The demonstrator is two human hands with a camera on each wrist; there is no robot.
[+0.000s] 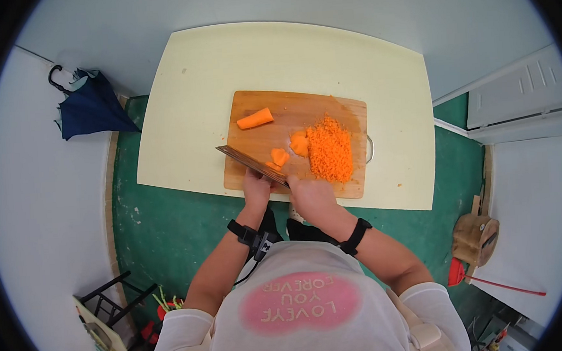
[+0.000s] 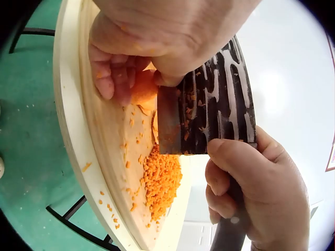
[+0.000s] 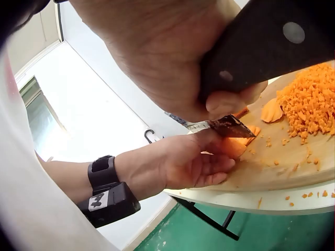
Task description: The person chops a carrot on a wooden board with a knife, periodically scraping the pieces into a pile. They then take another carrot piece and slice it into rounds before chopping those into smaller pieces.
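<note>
My right hand [image 1: 313, 196] grips the black handle of a cleaver [image 2: 214, 104] whose dark, ridged blade has orange bits stuck on it. At the near edge of the wooden cutting board [image 1: 289, 103], my left hand [image 1: 257, 188] holds a piece of carrot [image 2: 144, 90] against the board, fingers curled around it. The blade stands on edge right beside the left thumb, at the carrot. Carrot slices [image 1: 280, 156] lie just beyond the blade. A heap of finely chopped carrot [image 1: 329, 153] covers the board's right part, with more slices [image 1: 299, 143] at its left side.
A longer carrot chunk [image 1: 255, 118] lies at the board's far left. The board, with a metal handle [image 1: 371, 149] on its right, rests on a pale yellow table [image 1: 286, 53]. Carrot crumbs dot the table's near edge. A blue umbrella [image 1: 90, 107] leans at the left wall.
</note>
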